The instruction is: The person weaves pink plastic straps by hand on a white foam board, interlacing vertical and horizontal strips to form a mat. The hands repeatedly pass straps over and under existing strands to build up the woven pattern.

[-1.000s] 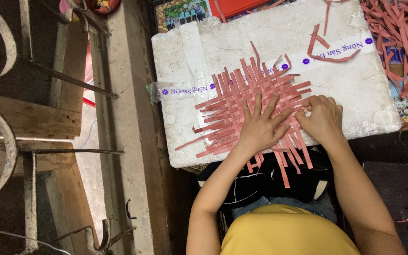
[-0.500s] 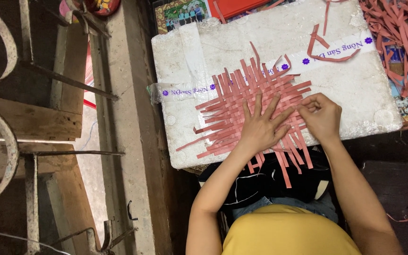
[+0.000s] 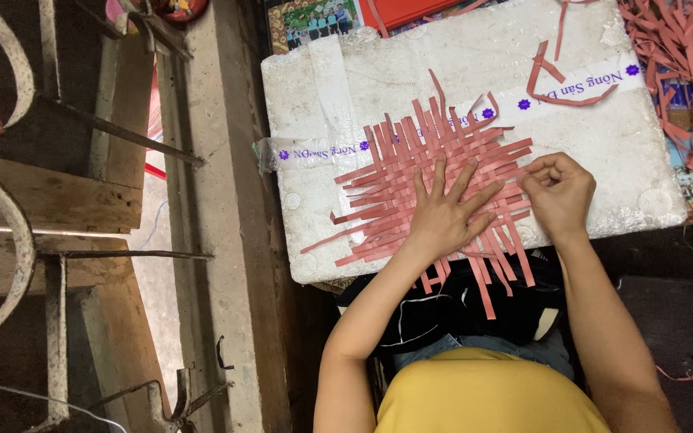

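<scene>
— Left hand (image 3: pixel 443 215)?
— Spread flat, fingers splayed, pressing down the woven mat of pink strips (image 3: pixel 431 180) at the near middle of the white foam box (image 3: pixel 603 136).
— Right hand (image 3: pixel 559 192)?
— Curled shut, pinching a strip end at the mat's right edge.
— Risk?
— Likely unravelling: tugging too hard could slide loose strips out of the weave.
— Versus half a second back?
— Hardly changed; right hand shifted slightly farther right.
</scene>
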